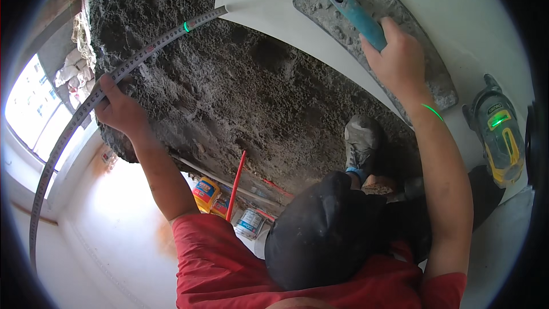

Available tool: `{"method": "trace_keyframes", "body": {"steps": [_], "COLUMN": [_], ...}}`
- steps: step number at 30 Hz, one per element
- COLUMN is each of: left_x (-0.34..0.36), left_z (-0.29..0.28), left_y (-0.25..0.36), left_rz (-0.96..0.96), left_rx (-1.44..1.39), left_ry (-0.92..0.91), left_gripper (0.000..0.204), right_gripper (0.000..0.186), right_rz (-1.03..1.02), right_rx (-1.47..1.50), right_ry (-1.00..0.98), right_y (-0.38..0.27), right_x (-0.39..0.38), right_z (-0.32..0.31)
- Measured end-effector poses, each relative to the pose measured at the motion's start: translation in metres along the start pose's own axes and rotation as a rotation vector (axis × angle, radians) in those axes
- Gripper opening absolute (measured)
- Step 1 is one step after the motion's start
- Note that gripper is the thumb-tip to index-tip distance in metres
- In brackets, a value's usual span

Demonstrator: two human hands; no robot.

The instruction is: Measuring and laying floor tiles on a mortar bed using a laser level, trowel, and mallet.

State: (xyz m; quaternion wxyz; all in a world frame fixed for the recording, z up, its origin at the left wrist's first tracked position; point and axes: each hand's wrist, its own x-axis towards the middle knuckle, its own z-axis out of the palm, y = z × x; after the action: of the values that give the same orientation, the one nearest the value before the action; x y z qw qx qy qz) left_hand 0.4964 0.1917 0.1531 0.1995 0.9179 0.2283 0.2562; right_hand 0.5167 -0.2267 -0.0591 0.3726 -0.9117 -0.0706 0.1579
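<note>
My left hand (121,113) is closed around a long grey tape measure blade (150,50), with the thumb on top. The blade reaches over rough, wet-looking grey mortar (229,74), and its far end touches or nearly touches the edge of a pale tile (486,17). On that tile rests a plastering float (360,18) with a teal handle and a mortar-smeared grey base. My right hand (397,63) grips the handle's near end. Green laser light falls on the blade and on my right forearm.
A green-lit laser level (498,131) with yellow trim stands at the right. Below the mortar are a yellow tub (206,191), a white can (250,224) and a red rod (236,186). One of my shoes (363,140) is on the mortar's near side. A bright window (34,109) is at left.
</note>
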Motion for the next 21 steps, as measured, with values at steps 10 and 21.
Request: {"method": "trace_keyframes", "body": {"steps": [10, 21], "left_x": [-0.0043, -0.0016], "left_z": [0.0134, 0.0126], "left_y": [0.0088, -0.0005], "left_rz": [0.007, -0.096], "left_rx": [-0.026, -0.182], "left_ry": [0.007, 0.036], "left_gripper": [0.031, 0.025], "right_gripper": [0.028, 0.029], "right_rz": [0.003, 0.011], "right_rx": [-0.009, -0.011], "right_ry": [-0.001, -0.006], "right_y": [0.0046, 0.0018], "right_x": [0.0, -0.0005], "right_z": [0.0012, -0.0011]}}
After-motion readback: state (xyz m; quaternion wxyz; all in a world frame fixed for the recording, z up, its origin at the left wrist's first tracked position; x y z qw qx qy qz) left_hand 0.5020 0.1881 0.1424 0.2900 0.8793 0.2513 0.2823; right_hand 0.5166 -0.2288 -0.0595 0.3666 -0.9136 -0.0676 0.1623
